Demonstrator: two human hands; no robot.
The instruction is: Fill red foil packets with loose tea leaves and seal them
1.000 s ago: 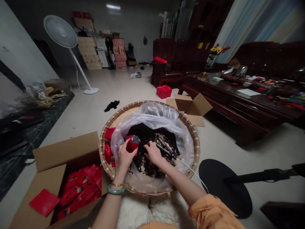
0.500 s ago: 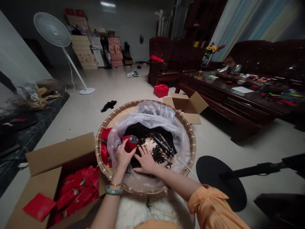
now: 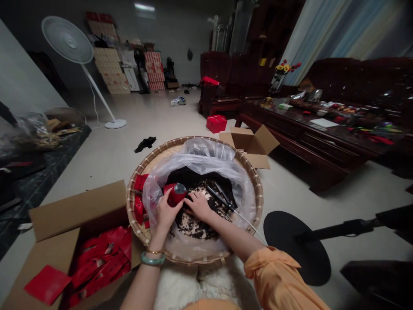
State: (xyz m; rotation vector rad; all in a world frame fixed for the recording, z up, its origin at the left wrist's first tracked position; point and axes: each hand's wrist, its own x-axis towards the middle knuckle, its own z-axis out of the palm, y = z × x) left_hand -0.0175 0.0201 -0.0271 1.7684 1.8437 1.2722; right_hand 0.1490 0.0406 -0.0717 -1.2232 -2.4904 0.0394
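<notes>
The left hand (image 3: 166, 212), a pale green bangle and a thin gold bracelet at its wrist, curls upright around a red foil packet (image 3: 176, 194) with a silver-lined mouth; the right hand (image 3: 199, 206), bare forearm reaching out of an orange sleeve (image 3: 274, 275), lies palm-down and open on the loose dark tea leaves (image 3: 196, 180); the two hands are apart but just beside each other. The tea sits inside a clear plastic bag (image 3: 206, 161), which lines a wide round woven bamboo tray (image 3: 259, 189) at lower centre of the frame; black-handled metal sealing tongs (image 3: 219, 199) lie on the tea, right of the right hand, trailing a white cord (image 3: 248, 228); a brown cardboard box (image 3: 74, 211) at lower left holds more red packets (image 3: 100, 262).
</notes>
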